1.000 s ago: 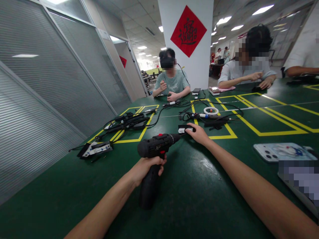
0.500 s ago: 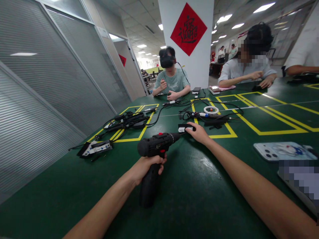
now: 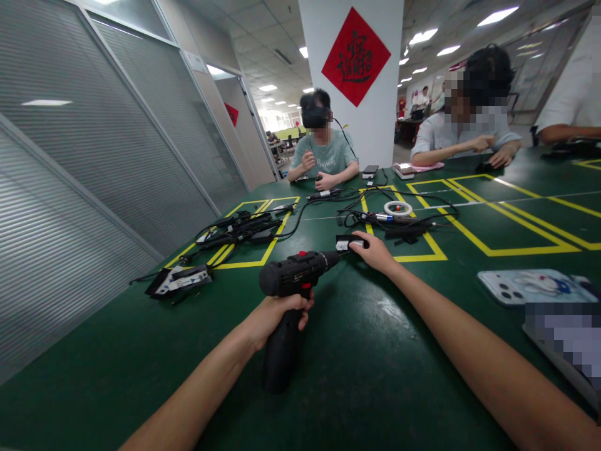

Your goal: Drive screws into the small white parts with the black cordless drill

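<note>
A black cordless drill (image 3: 295,274) with red buttons points away to the right, and my left hand (image 3: 284,313) is wrapped round its grip. At the drill's front end, the thin bit reaches a small black part with a white label (image 3: 346,243). My right hand (image 3: 373,252) holds that part from its right side, low over the green table. Whether the bit's tip touches the part or passes beside it, I cannot tell.
Left lie a heap of black cables (image 3: 244,227) and flat black-and-white packets (image 3: 181,280). Beyond my right hand are a roll of white tape (image 3: 397,208) and a dark tool (image 3: 413,232). A phone (image 3: 535,286) lies at right. Other people sit across the table (image 3: 357,363).
</note>
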The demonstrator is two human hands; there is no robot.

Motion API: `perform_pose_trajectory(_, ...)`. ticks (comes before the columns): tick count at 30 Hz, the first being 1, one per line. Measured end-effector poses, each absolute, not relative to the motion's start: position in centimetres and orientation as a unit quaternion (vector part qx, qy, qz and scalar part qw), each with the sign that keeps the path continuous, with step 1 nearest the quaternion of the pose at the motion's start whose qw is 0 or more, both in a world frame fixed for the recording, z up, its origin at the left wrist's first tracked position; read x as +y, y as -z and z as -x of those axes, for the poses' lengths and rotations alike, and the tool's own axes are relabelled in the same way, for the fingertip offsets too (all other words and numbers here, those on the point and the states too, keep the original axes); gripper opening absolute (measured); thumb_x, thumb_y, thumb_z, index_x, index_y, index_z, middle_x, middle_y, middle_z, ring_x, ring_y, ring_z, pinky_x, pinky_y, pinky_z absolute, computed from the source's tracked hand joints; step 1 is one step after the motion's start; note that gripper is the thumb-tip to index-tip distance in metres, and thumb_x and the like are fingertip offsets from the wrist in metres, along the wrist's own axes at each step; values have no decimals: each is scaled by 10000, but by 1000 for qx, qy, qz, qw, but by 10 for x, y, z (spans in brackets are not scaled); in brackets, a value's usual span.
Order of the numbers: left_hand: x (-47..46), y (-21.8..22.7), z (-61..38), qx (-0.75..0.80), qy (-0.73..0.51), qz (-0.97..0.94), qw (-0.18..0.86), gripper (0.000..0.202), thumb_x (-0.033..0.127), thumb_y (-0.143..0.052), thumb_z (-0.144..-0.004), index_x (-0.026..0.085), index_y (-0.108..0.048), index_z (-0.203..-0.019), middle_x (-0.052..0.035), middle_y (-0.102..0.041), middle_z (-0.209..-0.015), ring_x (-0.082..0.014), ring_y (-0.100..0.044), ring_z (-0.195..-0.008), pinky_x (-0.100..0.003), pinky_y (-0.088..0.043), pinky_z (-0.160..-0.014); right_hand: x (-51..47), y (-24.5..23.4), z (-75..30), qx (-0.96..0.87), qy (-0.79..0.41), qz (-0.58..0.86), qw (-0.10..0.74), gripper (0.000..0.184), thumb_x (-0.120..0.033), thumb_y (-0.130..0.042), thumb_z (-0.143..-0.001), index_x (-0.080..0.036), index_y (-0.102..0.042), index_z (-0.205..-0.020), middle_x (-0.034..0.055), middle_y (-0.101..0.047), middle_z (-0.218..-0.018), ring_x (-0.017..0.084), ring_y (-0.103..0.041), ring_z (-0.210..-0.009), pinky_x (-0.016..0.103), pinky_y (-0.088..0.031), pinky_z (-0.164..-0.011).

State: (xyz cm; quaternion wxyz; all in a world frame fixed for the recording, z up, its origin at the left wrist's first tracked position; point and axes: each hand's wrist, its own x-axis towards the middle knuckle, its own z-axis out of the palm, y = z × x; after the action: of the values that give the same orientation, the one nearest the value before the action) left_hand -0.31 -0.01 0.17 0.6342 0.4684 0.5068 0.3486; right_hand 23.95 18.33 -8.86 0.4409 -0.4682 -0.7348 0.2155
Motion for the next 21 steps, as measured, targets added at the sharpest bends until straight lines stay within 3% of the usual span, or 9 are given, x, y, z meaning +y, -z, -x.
perform_pose_trajectory(21, 0, -1, 3, 504, -351, -466, 637, 193, 191, -562, -753, 109, -573, -928, -19, -547, -785, -90, -527, -521, -230, -365, -527, 184, 89, -239, -734, -214, 468, 443, 415, -393, -603, -834, -211, -634, -1206, 84, -648, -1194, 238, -601, -1095, 364, -444, -976)
